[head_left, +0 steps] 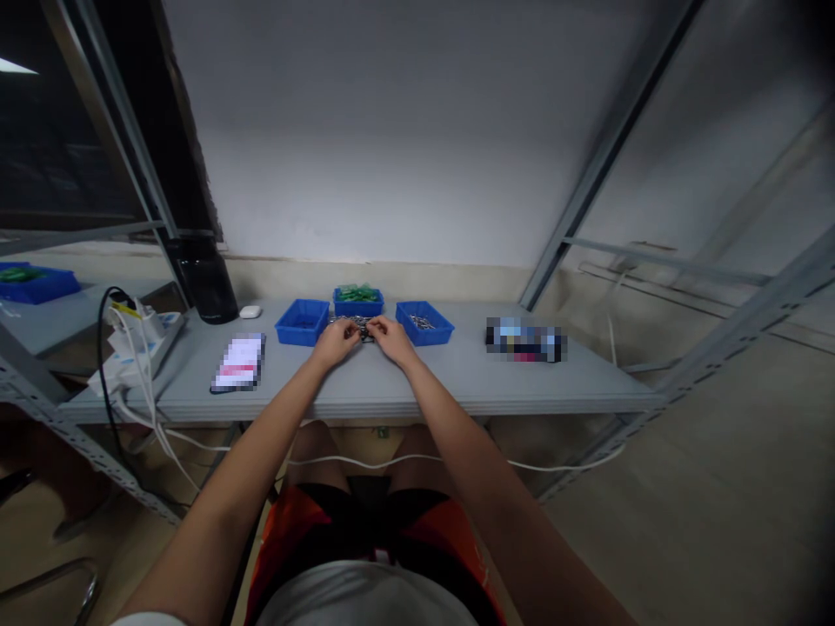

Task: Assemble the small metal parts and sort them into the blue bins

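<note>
Small metal parts (pixel 361 322) lie between left hand (pixel 337 340) and right hand (pixel 390 336), each grip curled, its opening and hold unclear from here.

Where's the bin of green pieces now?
In the head view, the bin stands centre-left, just beyond the left hand and right hand, between two other blue bins.

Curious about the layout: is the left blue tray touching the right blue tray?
Apart: the head view shows a gap between left blue tray and right blue tray, with small shiny pieces in it.
</note>
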`<action>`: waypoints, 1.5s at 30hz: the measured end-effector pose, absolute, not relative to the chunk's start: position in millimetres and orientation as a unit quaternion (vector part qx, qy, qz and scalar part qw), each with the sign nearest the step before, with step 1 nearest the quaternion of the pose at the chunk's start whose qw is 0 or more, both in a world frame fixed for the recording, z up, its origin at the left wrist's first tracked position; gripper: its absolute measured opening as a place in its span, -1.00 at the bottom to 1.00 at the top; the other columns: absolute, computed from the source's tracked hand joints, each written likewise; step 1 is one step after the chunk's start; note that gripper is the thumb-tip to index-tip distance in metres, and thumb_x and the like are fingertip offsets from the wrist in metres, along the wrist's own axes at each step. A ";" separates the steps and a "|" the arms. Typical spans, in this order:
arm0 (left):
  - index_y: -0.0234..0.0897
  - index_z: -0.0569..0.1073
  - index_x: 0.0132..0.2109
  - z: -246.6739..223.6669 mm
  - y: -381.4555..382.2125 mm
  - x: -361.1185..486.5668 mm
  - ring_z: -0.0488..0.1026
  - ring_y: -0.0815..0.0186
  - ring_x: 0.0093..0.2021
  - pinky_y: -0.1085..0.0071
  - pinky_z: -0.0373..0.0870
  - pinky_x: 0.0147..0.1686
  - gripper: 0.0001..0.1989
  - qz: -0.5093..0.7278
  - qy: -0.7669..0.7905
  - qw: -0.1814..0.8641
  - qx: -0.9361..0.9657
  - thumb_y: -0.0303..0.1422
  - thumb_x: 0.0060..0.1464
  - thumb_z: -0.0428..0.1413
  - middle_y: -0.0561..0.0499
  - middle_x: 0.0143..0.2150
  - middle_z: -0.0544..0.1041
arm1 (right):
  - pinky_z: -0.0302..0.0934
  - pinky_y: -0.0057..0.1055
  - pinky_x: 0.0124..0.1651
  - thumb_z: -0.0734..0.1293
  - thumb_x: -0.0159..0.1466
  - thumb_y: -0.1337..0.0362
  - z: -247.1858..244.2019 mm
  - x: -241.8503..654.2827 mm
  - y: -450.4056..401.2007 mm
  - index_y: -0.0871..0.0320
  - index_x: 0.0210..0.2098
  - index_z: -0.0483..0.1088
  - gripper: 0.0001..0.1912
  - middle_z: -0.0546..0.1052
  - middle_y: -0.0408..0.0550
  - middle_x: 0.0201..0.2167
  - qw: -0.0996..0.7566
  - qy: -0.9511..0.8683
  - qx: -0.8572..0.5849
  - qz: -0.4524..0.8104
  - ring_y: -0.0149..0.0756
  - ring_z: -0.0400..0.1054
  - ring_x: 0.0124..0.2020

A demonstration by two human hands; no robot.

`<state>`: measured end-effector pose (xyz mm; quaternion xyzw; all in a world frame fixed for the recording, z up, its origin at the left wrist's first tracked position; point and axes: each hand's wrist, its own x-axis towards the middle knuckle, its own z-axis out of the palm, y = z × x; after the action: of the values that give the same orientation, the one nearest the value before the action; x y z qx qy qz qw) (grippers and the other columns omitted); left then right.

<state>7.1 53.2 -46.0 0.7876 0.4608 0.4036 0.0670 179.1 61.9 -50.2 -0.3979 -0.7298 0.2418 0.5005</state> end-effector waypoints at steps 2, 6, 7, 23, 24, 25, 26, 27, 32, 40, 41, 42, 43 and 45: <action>-0.34 0.50 -0.29 -45.1 53.1 7.1 0.36 0.35 -0.39 0.42 0.30 -0.32 -0.85 0.422 0.461 0.056 0.779 -0.36 0.09 0.08 -0.03 -0.35 0.50 | 0.22 -0.41 -0.22 0.26 0.19 0.18 -52.1 179.2 63.5 0.17 -0.33 0.42 -0.81 0.54 -0.07 -0.38 0.498 -0.732 -0.393 0.249 -0.33 0.36 -0.36; -0.34 0.50 -0.24 -44.6 53.9 7.5 0.38 0.35 -0.38 0.43 0.32 -0.32 -0.85 0.447 0.455 0.044 0.769 -0.37 0.11 0.08 -0.04 -0.33 0.49 | 0.22 -0.40 -0.23 0.26 0.20 0.19 -57.2 178.0 66.9 0.16 -0.34 0.43 -0.82 0.53 -0.08 -0.40 0.475 -0.747 -0.373 0.277 -0.34 0.36 -0.37; -0.34 0.51 -0.23 -44.7 54.1 7.7 0.38 0.35 -0.37 0.43 0.32 -0.32 -0.84 0.448 0.449 0.043 0.772 -0.36 0.12 0.07 -0.04 -0.33 0.49 | 0.22 -0.40 -0.23 0.26 0.20 0.20 -58.2 177.6 67.3 0.16 -0.34 0.43 -0.82 0.53 -0.08 -0.40 0.464 -0.754 -0.370 0.281 -0.34 0.36 -0.37; -0.31 0.52 -0.19 -44.2 53.3 7.3 0.44 0.32 -0.27 0.42 0.37 -0.25 -0.81 0.433 0.407 0.061 0.802 -0.30 0.16 0.08 -0.05 -0.26 0.52 | 0.18 -0.45 -0.32 0.25 0.21 0.25 -60.2 177.8 66.1 0.18 -0.30 0.44 -0.83 0.47 -0.13 -0.49 0.426 -0.772 -0.370 0.292 -0.39 0.30 -0.45; -0.31 0.51 -0.18 -43.8 52.7 7.3 0.45 0.32 -0.26 0.42 0.37 -0.24 -0.81 0.438 0.410 0.064 0.797 -0.31 0.16 0.07 -0.06 -0.25 0.53 | 0.17 -0.46 -0.35 0.25 0.21 0.24 -60.8 177.7 66.6 0.17 -0.31 0.44 -0.82 0.46 -0.14 -0.50 0.427 -0.769 -0.371 0.299 -0.40 0.29 -0.47; -0.31 0.50 -0.18 -43.5 52.0 7.3 0.45 0.32 -0.24 0.42 0.38 -0.23 -0.81 0.443 0.414 0.071 0.792 -0.32 0.16 0.06 -0.06 -0.23 0.53 | 0.16 -0.47 -0.37 0.25 0.22 0.22 -61.2 177.6 67.1 0.17 -0.31 0.44 -0.82 0.45 -0.15 -0.51 0.429 -0.765 -0.371 0.304 -0.40 0.28 -0.48; -0.31 0.49 -0.17 -43.2 51.4 7.3 0.46 0.31 -0.23 0.43 0.38 -0.23 -0.82 0.448 0.420 0.080 0.785 -0.32 0.16 0.06 -0.06 -0.21 0.54 | 0.16 -0.48 -0.38 0.25 0.22 0.20 -61.4 177.6 67.4 0.16 -0.32 0.43 -0.82 0.44 -0.16 -0.52 0.433 -0.761 -0.373 0.307 -0.41 0.28 -0.49; -0.31 0.48 -0.16 -42.9 50.8 7.3 0.47 0.31 -0.21 0.44 0.39 -0.23 -0.82 0.452 0.426 0.092 0.779 -0.33 0.16 0.05 -0.06 -0.20 0.55 | 0.16 -0.48 -0.38 0.26 0.22 0.19 -61.2 177.6 67.6 0.16 -0.33 0.43 -0.81 0.45 -0.16 -0.52 0.439 -0.756 -0.374 0.308 -0.41 0.28 -0.49; -0.30 0.46 -0.18 -41.8 49.0 7.5 0.48 0.30 -0.22 0.43 0.38 -0.22 -0.84 0.445 0.441 0.111 0.772 -0.33 0.14 0.06 -0.06 -0.22 0.57 | 0.18 -0.47 -0.35 0.25 0.23 0.10 -56.5 178.2 64.8 0.16 -0.34 0.43 -0.74 0.47 -0.14 -0.50 0.474 -0.730 -0.388 0.304 -0.41 0.28 -0.50; -0.32 0.52 -0.27 -40.4 49.7 8.1 0.45 0.29 -0.27 0.41 0.36 -0.21 -0.89 0.386 0.436 0.076 0.809 -0.41 0.05 0.12 -0.04 -0.28 0.57 | 0.16 -0.46 -0.30 0.27 0.20 0.09 -54.6 178.5 62.2 0.18 -0.39 0.45 -0.72 0.47 -0.14 -0.50 0.448 -0.755 -0.372 0.301 -0.39 0.30 -0.44; -0.32 0.53 -0.27 -40.4 49.7 8.0 0.45 0.29 -0.28 0.41 0.36 -0.22 -0.89 0.384 0.436 0.078 0.810 -0.42 0.04 0.12 -0.04 -0.29 0.57 | 0.15 -0.45 -0.30 0.26 0.20 0.10 -54.6 178.5 62.2 0.18 -0.40 0.46 -0.72 0.46 -0.14 -0.51 0.442 -0.758 -0.372 0.302 -0.39 0.30 -0.44; -0.32 0.53 -0.27 -40.5 49.7 7.9 0.45 0.30 -0.28 0.41 0.35 -0.22 -0.89 0.382 0.436 0.078 0.811 -0.43 0.03 0.12 -0.04 -0.29 0.57 | 0.15 -0.45 -0.31 0.26 0.20 0.10 -54.6 178.6 62.2 0.19 -0.41 0.46 -0.72 0.46 -0.14 -0.52 0.439 -0.760 -0.373 0.302 -0.39 0.29 -0.45; -0.32 0.53 -0.27 -40.8 49.8 7.7 0.45 0.30 -0.29 0.41 0.35 -0.22 -0.89 0.381 0.437 0.078 0.811 -0.43 0.03 0.12 -0.04 -0.29 0.57 | 0.15 -0.46 -0.32 0.26 0.20 0.11 -54.8 178.6 62.4 0.19 -0.42 0.46 -0.72 0.45 -0.14 -0.53 0.437 -0.761 -0.373 0.301 -0.39 0.28 -0.45; -0.32 0.53 -0.27 -41.6 50.3 7.2 0.44 0.30 -0.30 0.41 0.35 -0.23 -0.88 0.379 0.438 0.077 0.812 -0.44 0.02 0.12 -0.03 -0.30 0.56 | 0.14 -0.46 -0.34 0.26 0.20 0.12 -55.4 178.6 63.1 0.18 -0.43 0.46 -0.73 0.44 -0.16 -0.55 0.436 -0.760 -0.375 0.303 -0.39 0.27 -0.47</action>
<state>7.2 50.3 -41.6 0.8115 0.4383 0.3787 0.0767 178.6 63.1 -55.4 -0.3745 -0.7603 0.3028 0.4359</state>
